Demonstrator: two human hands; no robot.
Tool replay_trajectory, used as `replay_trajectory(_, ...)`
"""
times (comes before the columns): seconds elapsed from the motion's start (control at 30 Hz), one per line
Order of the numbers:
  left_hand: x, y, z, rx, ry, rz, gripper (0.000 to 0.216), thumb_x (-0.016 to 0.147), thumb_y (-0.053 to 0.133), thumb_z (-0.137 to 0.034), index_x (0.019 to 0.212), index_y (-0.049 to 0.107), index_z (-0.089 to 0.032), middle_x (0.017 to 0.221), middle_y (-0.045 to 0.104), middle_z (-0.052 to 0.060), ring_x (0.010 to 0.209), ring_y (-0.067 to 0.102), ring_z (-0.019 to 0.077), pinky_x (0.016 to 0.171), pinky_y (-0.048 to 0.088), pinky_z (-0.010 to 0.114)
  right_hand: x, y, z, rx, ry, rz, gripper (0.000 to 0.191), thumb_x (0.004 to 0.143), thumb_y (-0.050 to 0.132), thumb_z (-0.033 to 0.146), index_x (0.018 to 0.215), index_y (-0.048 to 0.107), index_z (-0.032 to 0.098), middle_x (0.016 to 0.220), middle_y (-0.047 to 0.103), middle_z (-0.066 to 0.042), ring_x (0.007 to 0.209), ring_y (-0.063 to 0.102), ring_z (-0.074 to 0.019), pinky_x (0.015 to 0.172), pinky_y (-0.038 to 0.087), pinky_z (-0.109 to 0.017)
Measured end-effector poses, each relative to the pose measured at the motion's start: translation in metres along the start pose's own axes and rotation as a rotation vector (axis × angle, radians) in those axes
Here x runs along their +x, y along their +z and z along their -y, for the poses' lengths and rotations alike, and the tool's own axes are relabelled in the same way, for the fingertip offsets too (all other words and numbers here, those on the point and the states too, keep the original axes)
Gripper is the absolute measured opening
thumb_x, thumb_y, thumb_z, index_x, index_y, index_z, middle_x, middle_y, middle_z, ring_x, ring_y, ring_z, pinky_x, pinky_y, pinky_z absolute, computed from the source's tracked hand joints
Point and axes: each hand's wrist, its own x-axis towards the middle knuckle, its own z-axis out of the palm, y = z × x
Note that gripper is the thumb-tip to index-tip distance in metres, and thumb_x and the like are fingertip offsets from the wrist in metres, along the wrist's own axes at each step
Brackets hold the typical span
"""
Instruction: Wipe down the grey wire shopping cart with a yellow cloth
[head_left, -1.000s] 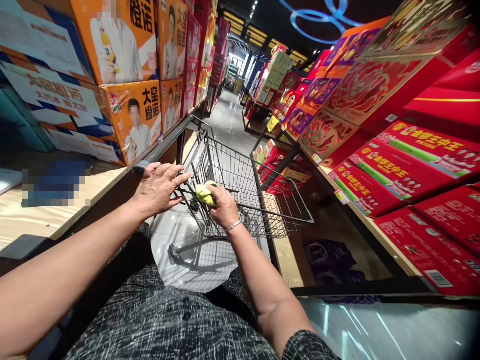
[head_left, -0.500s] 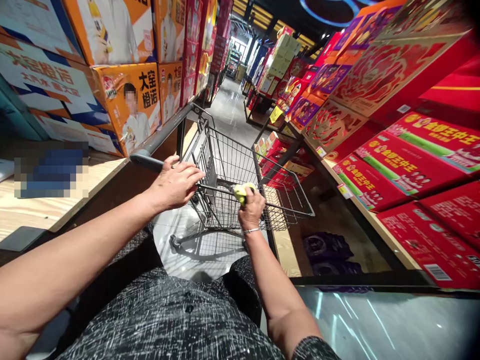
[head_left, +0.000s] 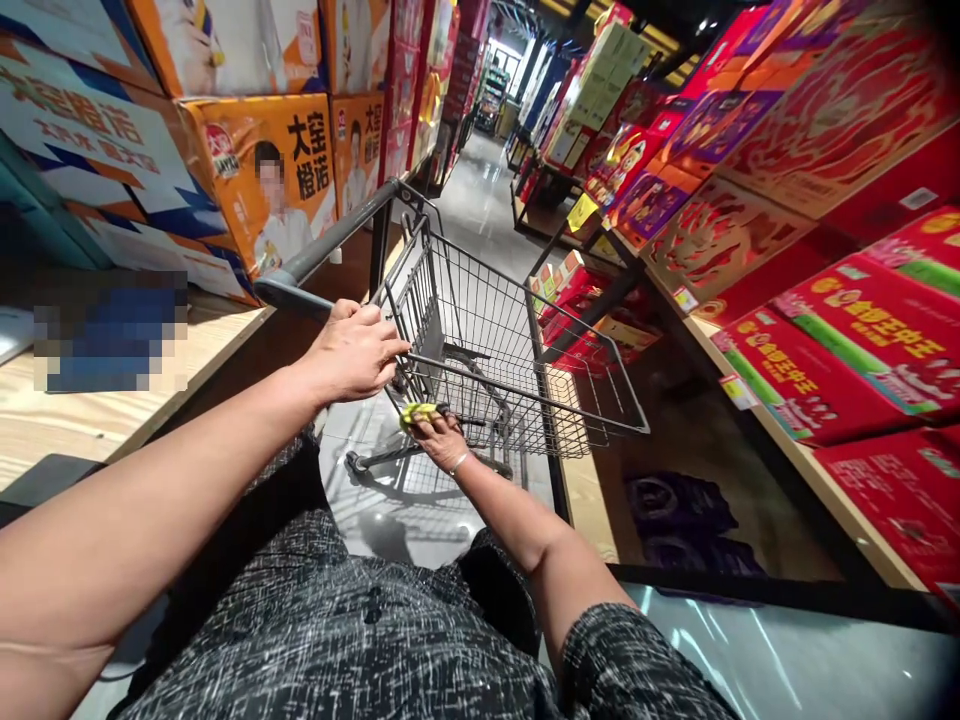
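Observation:
A grey wire shopping cart [head_left: 510,330] stands in front of me, its basket bare. My left hand [head_left: 358,350] is wrapped over the near end of the cart, at the handle [head_left: 300,292] and the corner of the top rail. In my right hand [head_left: 441,440] is a yellow-green cloth [head_left: 420,414], bunched under the fingers. That hand presses the cloth against the wires on the cart's near side, below the top rail. Part of the cloth is hidden by the fingers.
Stacked orange drink cartons [head_left: 262,190] rise on the left above a wooden shelf [head_left: 161,400]. Red gift boxes [head_left: 847,350] fill the slanted shelf on the right. Purple packs [head_left: 682,510] lie low under it. A shiny floor aisle [head_left: 480,190] runs ahead.
My right hand, with the cloth, has moved left and down from the cart's top rail to the lower side wires. My left hand stays on the cart.

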Motion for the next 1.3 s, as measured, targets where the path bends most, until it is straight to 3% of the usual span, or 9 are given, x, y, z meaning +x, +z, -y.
replay_trajectory(0.13, 0.002, 0.005, 0.004, 0.120, -0.056, -0.005, 0.025, 0.091, 0.055, -0.037, 0.104, 0.069, -0.022, 0.101, 0.061, 0.008, 0.105, 0.045, 0.0297, 0.099, 0.026, 0.054, -0.027, 0.030, -0.005, -0.017, 0.042, 0.042, 0.018, 0.082, 0.065, 0.009, 0.088, 0.071, 0.025, 0.107, 0.070, -0.004, 0.098, 0.056, -0.0177, 0.080, 0.043, -0.038)
replay_trajectory(0.27, 0.002, 0.009, 0.009, 0.120, -0.090, -0.023, 0.023, 0.087, 0.062, -0.036, 0.101, 0.069, -0.020, 0.102, 0.062, 0.010, 0.117, 0.043, 0.0340, 0.109, 0.013, 0.063, -0.018, 0.029, -0.010, -0.025, 0.039, 0.030, 0.016, 0.083, 0.065, 0.012, 0.072, 0.068, 0.023, 0.092, 0.070, -0.004, 0.087, 0.055, -0.0172, 0.073, 0.042, -0.036)
replay_trajectory(0.43, 0.013, 0.015, -0.002, 0.167, -0.138, -0.021, 0.021, 0.083, 0.061, -0.029, 0.098, 0.069, -0.017, 0.130, 0.057, 0.014, 0.138, 0.029, 0.0388, 0.115, -0.004, 0.064, 0.022, -0.030, -0.024, -0.019, -0.021, -0.059, 0.027, 0.098, 0.050, 0.023, 0.114, 0.068, 0.035, 0.122, 0.063, -0.002, 0.110, 0.050, -0.0198, 0.087, 0.042, -0.038)
replay_trajectory(0.53, 0.025, 0.024, -0.012, 0.095, -0.121, 0.060, 0.035, 0.085, 0.054, -0.023, 0.117, 0.062, -0.012, 0.132, 0.056, 0.018, 0.128, 0.044, 0.0361, 0.115, 0.013, 0.057, 0.046, -0.076, -0.038, -0.001, 0.034, -0.255, 0.034, 0.100, 0.047, 0.027, 0.126, 0.062, 0.041, 0.134, 0.056, -0.002, 0.122, 0.043, -0.0235, 0.097, 0.040, -0.042)
replay_trajectory(0.63, 0.030, 0.036, -0.014, -0.059, -0.107, 0.108, 0.043, 0.086, 0.050, -0.021, 0.128, 0.054, -0.010, 0.111, 0.063, 0.017, 0.104, 0.058, 0.0304, 0.101, 0.033, 0.046, 0.061, -0.090, -0.048, 0.007, 0.088, -0.384, 0.034, 0.097, 0.053, 0.024, 0.124, 0.063, 0.042, 0.134, 0.056, -0.002, 0.123, 0.042, -0.0233, 0.103, 0.038, -0.044)
replay_trajectory(0.77, 0.027, 0.048, -0.009, -0.117, -0.097, 0.053, 0.049, 0.080, 0.057, -0.024, 0.127, 0.053, -0.013, 0.115, 0.060, 0.015, 0.110, 0.052, 0.0312, 0.099, 0.034, 0.042, 0.052, -0.046, -0.049, -0.022, 0.007, -0.306, 0.031, 0.099, 0.049, 0.023, 0.116, 0.067, 0.041, 0.129, 0.060, 0.000, 0.119, 0.045, -0.0219, 0.098, 0.038, -0.045)
replay_trajectory(1.0, 0.027, 0.051, -0.003, -0.153, -0.098, 0.058, 0.052, 0.074, 0.054, -0.020, 0.125, 0.053, -0.014, 0.116, 0.057, 0.013, 0.110, 0.048, 0.0298, 0.105, 0.030, 0.043, -0.006, 0.040, -0.050, -0.046, 0.024, -0.121, 0.028, 0.091, 0.056, 0.018, 0.111, 0.070, 0.033, 0.119, 0.066, -0.005, 0.108, 0.052, -0.0211, 0.088, 0.039, -0.042)
replay_trajectory(1.17, 0.027, 0.053, -0.003, -0.182, -0.098, 0.034, 0.049, 0.073, 0.053, -0.019, 0.121, 0.055, -0.014, 0.113, 0.058, 0.013, 0.108, 0.048, 0.0303, 0.104, 0.030, 0.044, -0.023, 0.049, -0.052, -0.026, -0.003, -0.099, 0.025, 0.091, 0.058, 0.019, 0.069, 0.068, 0.027, 0.090, 0.069, -0.004, 0.089, 0.054, -0.0167, 0.073, 0.036, -0.036)
replay_trajectory(1.3, 0.025, 0.053, -0.003, -0.180, -0.097, 0.017, 0.046, 0.073, 0.053, -0.019, 0.119, 0.055, -0.013, 0.112, 0.058, 0.013, 0.108, 0.048, 0.0306, 0.103, 0.031, 0.044, -0.020, 0.031, -0.052, -0.042, 0.014, -0.132, 0.024, 0.092, 0.058, 0.019, 0.072, 0.069, 0.026, 0.088, 0.067, -0.005, 0.085, 0.051, -0.0171, 0.070, 0.035, -0.036)
